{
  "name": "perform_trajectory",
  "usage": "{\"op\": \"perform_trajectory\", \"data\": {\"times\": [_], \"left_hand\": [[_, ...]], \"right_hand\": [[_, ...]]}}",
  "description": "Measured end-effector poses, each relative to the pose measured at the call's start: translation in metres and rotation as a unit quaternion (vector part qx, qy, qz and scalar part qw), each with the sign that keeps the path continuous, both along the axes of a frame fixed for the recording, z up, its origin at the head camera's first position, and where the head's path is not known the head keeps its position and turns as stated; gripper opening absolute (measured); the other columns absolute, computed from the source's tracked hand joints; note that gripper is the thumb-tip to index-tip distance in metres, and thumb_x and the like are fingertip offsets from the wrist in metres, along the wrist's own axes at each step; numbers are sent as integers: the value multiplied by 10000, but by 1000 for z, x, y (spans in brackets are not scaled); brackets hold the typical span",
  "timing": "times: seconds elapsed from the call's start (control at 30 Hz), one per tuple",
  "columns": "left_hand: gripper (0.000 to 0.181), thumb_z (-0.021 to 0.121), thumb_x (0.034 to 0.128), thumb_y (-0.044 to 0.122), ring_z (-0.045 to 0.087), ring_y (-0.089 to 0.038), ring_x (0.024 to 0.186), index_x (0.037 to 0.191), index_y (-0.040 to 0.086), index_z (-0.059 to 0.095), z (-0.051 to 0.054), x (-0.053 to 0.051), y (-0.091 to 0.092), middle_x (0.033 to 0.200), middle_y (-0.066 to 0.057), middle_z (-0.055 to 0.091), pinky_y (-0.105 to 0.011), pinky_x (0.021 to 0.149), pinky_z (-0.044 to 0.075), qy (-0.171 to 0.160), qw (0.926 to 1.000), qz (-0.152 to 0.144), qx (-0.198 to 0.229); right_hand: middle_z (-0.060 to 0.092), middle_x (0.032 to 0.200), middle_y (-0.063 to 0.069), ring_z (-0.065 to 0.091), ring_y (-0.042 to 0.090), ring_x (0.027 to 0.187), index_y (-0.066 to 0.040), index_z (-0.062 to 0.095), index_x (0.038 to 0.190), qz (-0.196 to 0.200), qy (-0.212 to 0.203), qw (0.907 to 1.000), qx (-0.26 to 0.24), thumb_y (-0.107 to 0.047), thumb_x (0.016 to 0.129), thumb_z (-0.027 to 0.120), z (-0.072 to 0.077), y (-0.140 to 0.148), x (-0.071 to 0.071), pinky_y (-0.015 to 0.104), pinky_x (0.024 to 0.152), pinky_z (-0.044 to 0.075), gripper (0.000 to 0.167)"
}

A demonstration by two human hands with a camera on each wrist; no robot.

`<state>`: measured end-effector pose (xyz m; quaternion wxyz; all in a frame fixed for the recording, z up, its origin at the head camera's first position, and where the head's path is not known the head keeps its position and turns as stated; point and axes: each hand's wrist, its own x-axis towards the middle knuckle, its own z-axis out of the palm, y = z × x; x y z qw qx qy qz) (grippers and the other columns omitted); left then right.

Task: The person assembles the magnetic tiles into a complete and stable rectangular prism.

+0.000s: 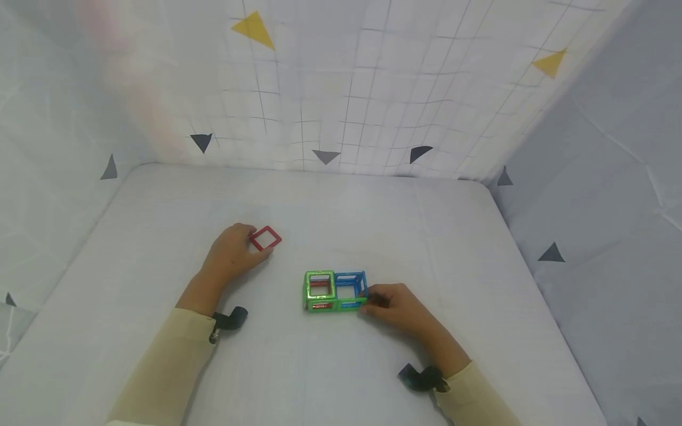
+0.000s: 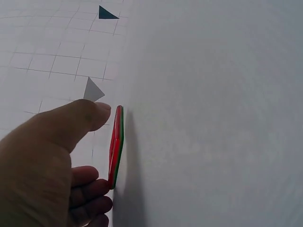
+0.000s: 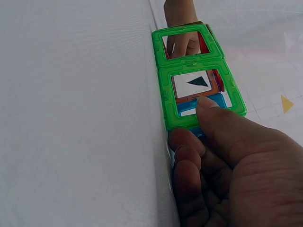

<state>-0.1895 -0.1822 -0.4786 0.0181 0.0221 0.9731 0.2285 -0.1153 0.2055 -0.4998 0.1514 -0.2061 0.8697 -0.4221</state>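
Note:
A red square magnetic tile, with a green layer on its underside in the left wrist view, lies close to the white tabletop. My left hand reaches around it, thumb and fingers spread; fingertips meet one end, while a small gap shows at the thumb. Nearer the middle sits a block of joined magnetic tiles, green on the front and left top, blue at the right, with red inside. My right hand pinches its right end, thumb over the green frame and the other fingers curled below.
The white tabletop meets a white backdrop with grid lines and triangles behind, and pale cloth walls stand at both sides. Black wrist cameras hang from both sleeves.

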Motion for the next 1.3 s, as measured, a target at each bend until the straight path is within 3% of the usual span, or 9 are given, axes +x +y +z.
{"op": "perform_trajectory", "data": {"times": [0.23, 0.5, 0.77, 1.07, 1.3], "left_hand": [[658, 735, 841, 443, 520, -319, 1036, 1270, -29, 574, -3, -2, 1, 1170, -187, 616, -465, 879, 534, 206, 9996, -53, -175], [615, 733, 855, 401, 516, -319, 1062, 1286, -10, 580, -6, -6, 3, 1198, -179, 614, -456, 882, 543, 137, 9994, 6, -315], [538, 739, 861, 322, 540, -310, 1036, 1264, -3, 592, -2, -3, 7, 1165, -170, 625, -448, 876, 549, 226, 9996, -16, -186], [552, 749, 854, 303, 562, -324, 1049, 1297, 8, 601, 3, -1, 10, 1196, -172, 612, -476, 906, 559, -41, 9999, 109, -95], [548, 747, 852, 306, 566, -312, 1031, 1297, 15, 612, 3, -1, 9, 1181, -160, 606, -459, 883, 568, -47, 9999, 60, -107]], "right_hand": [[678, 859, -100, 610, 130, 781, -199, 723, 1009, 7, 21, 10000, 39, -342, 888, 753, 1, 0, 0, 249, 706, 548, 189], [679, 863, -99, 611, 135, 790, -202, 723, 1010, 3, -13, 10000, 52, -356, 888, 751, 3, 0, 0, 248, 713, 546, 198], [679, 866, -103, 608, 122, 788, -200, 724, 1012, 52, 57, 10000, 49, -348, 893, 747, 3, 0, 1, 244, 712, 544, 191], [670, 859, -99, 598, 127, 777, -183, 725, 1033, 48, 75, 9999, 57, -299, 892, 750, 4, 0, 2, 251, 692, 539, 185], [680, 865, -106, 609, 120, 778, -186, 727, 1030, 67, 107, 9999, 17, -289, 890, 755, 2, 0, 1, 251, 699, 546, 176]]}}
